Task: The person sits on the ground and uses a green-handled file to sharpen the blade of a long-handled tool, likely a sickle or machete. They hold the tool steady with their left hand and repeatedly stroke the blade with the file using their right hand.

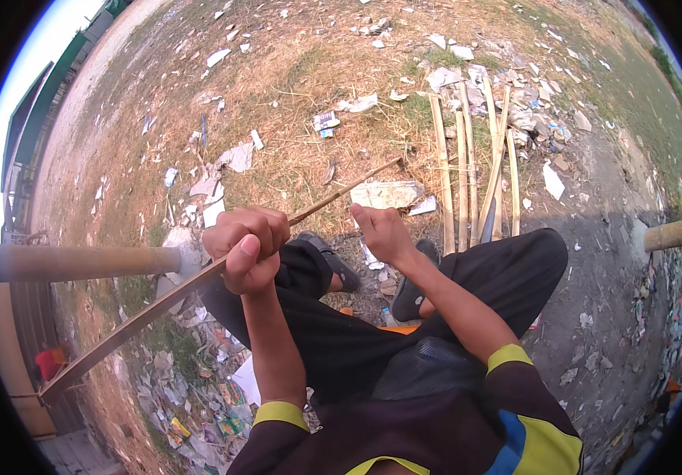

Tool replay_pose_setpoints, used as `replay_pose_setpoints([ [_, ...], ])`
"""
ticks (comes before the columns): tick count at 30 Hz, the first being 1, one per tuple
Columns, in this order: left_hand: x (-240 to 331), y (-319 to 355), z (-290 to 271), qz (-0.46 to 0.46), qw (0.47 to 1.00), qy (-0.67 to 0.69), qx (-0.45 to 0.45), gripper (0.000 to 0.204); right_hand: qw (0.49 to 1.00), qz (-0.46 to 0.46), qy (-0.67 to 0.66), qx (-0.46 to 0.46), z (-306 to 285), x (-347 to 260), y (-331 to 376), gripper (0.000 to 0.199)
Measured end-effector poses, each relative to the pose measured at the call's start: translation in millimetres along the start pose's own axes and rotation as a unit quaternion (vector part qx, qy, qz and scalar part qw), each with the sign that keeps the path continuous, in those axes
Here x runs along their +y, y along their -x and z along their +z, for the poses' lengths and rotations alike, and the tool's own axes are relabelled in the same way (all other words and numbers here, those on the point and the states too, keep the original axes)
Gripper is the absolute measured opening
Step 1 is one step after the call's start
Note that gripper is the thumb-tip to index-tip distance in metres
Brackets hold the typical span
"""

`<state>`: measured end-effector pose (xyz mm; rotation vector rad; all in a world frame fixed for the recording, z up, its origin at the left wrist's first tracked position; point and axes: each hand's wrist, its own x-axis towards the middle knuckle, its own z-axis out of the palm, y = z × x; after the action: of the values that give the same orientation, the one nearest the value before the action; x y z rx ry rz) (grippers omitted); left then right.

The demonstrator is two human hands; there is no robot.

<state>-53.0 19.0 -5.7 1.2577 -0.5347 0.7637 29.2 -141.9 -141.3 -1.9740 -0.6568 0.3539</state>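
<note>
Around you lies dry, littered ground (301, 71), scraps of paper everywhere. A thick bamboo pole (80, 262) crosses at your left, just behind the work. Further off on the right, a bundle of split bamboo slats (467, 174) lies side by side, running near to far. Your shoes (333, 261) sit under the hands. The long bamboo strip (151, 309) slants from near left to far right, its thin tip pointing to the far right. Your left hand (248, 245) is clenched round it; your right hand (382, 231) touches it, fingers loosely curled.
</note>
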Motion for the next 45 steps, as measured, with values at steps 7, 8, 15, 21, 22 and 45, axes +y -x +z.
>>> replay_pose_setpoints([
  [7,0.7,-2.1,1.9,-0.004,0.999,0.034,0.019,0.035,0.986,0.123,0.105,0.027,1.1,87.9,-34.9,0.057],
  [8,1.4,-2.0,1.7,-0.002,0.999,0.031,0.023,0.035,0.988,0.121,0.09,0.009,0.6,86.1,-36.5,0.058],
  [15,0.9,0.0,1.7,-0.003,0.999,0.032,0.002,0.034,0.965,-0.026,0.25,0.076,1.6,121.7,-42.5,0.058],
  [21,-4.7,4.6,-15.4,-0.015,0.982,-0.003,0.189,0.035,0.933,0.128,0.335,0.025,2.0,96.6,-53.8,0.06],
  [22,-7.4,0.0,-8.2,-0.009,0.978,-0.007,0.209,0.035,0.915,0.152,0.372,0.025,-1.4,116.6,-54.6,0.059],
  [45,2.3,9.8,-6.9,0.001,0.927,-0.023,0.374,0.038,0.998,0.037,0.022,-0.036,17.4,-74.7,3.7,0.055],
])
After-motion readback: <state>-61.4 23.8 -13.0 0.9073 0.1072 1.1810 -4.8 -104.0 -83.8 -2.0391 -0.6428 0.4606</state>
